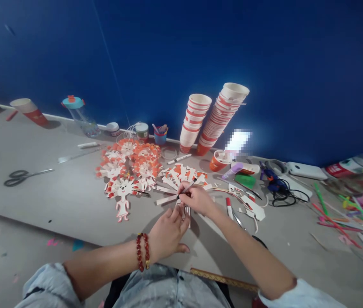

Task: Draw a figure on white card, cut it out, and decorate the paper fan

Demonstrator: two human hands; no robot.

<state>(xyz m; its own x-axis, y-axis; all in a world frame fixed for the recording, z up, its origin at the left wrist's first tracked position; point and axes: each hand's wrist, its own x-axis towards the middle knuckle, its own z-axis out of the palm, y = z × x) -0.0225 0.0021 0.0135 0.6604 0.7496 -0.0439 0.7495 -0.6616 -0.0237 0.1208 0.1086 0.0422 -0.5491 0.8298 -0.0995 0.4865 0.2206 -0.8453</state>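
Note:
My right hand (197, 199) pinches a slim dark pen (188, 187), its tip down at a white paper cutout with strips (166, 200) that fan out around my hands. My left hand (166, 231), with a red bead bracelet on its wrist, lies with fingers stretched over the near part of that cutout. The cutout's middle is mostly hidden under my fingers. Just beyond, more orange and white cut strips (181, 172) lie in a pile. To the left are several white paper figures (122, 188) with drawn faces and curled orange ends.
Two tall stacks of paper cups (194, 122) stand against the blue wall. Scissors (24, 175) lie at the left. On the right are a red marker (229, 208), paper scraps (254, 209), a glue gun with a black cord (272, 182) and coloured pipe cleaners (338, 218).

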